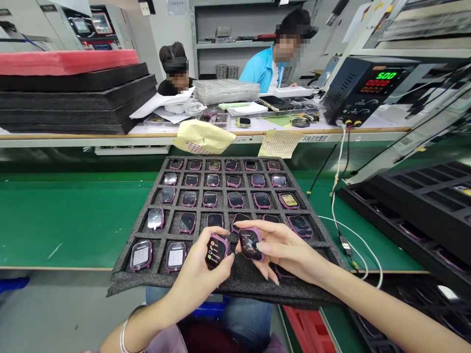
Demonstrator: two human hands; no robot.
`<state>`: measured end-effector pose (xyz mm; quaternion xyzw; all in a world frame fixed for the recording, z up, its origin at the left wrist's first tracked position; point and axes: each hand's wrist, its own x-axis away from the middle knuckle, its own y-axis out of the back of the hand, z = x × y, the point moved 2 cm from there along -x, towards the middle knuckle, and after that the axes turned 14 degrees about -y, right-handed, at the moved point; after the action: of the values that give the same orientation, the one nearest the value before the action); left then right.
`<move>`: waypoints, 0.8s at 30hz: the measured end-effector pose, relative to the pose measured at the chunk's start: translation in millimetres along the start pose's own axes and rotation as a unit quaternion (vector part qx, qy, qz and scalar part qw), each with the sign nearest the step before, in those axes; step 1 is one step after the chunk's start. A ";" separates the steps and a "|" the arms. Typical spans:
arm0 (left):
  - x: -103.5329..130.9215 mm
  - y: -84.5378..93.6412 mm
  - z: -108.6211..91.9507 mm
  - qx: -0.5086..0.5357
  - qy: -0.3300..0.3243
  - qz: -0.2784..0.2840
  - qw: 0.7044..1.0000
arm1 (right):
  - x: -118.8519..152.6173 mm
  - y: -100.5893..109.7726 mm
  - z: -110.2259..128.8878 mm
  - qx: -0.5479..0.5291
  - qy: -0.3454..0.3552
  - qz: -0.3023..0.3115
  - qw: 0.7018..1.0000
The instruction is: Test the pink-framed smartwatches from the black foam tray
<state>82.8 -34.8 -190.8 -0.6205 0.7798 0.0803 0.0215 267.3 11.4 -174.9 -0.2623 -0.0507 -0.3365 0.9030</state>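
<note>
My left hand (204, 272) is closed on a purple smartwatch (216, 251) whose lit screen shows a list with icons. Close beside it, my right hand (285, 247) pinches another purple smartwatch (250, 244), its screen mostly dark with a small bright patch. Both watches are held above the near part of a black foam tray (162, 235), where several purple watches lie in square compartments. A watch at the right of the tray (289, 200) shows a yellow screen. At the near left, two watches (141, 256) have white screens. My hands hide some near compartments.
Stacked black foam with a red sheet (66, 63) stands at the back left. A power supply (362, 90) with cables is at the back right. More foam trays (415, 215) lie to the right. Two people (261, 68) (175, 68) are behind the shelf. Yellow papers hang over its edge.
</note>
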 end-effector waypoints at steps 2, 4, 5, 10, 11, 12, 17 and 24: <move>-0.4 0.1 -0.4 -0.005 -0.009 -0.004 1.000 | 0.0 -0.4 -0.3 0.004 0.001 -0.003 1.000; -0.6 0.1 -0.8 -0.010 -0.014 -0.004 1.000 | 0.1 -1.2 -0.7 0.008 0.002 -0.012 1.000; -0.5 0.1 -1.0 -0.013 -0.016 -0.005 1.000 | 0.1 -1.8 -1.1 0.008 0.003 -0.019 1.000; 0.6 0.2 -0.3 -0.021 -0.026 -0.007 0.999 | 0.0 -3.5 -3.7 0.007 0.002 -0.047 0.999; 0.5 0.3 0.0 -0.021 -0.027 -0.008 0.999 | 0.0 -3.5 -4.2 0.010 0.001 -0.050 0.999; 0.4 0.3 0.2 -0.021 -0.025 -0.007 0.999 | -0.1 -3.4 -4.7 0.014 -0.001 -0.052 0.999; -0.3 0.6 -1.3 -0.010 -0.009 0.007 1.000 | 1.2 -3.2 -6.4 0.026 -0.010 -0.051 0.998; 2.3 -0.6 -4.0 -0.018 -0.024 -0.004 1.000 | 2.3 -1.1 -7.4 0.041 -0.010 -0.034 0.999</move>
<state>83.1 -37.8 -187.3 -0.6214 0.7753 0.1089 0.0296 267.7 5.6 -180.2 -0.2265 -0.0825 -0.3624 0.9003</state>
